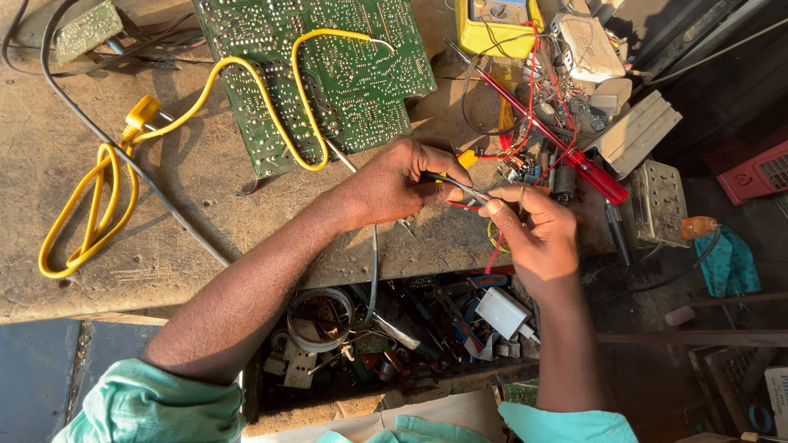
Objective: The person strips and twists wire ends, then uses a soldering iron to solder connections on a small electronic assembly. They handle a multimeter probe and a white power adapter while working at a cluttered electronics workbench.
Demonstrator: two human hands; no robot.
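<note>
Left hand (398, 180): fingers closing on a thin dark tool (455, 185), its tip pointing toward the right hand. Right hand (533, 230): fingertips pinching together on a red wire (494, 256), which is hanging below the grip. Just above the grip a green circuit board (328, 74) is lying, a yellow cable (98, 205) trailing off it; a red screwdriver (566, 143) is resting beyond the right hand; an open drawer (394, 328) of parts is sitting beneath both wrists.

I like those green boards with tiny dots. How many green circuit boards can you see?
2. The big green board lies at the top middle of the bench, under the yellow cable. A small green board sits in the top left corner. More may hide in the clutter.
</note>
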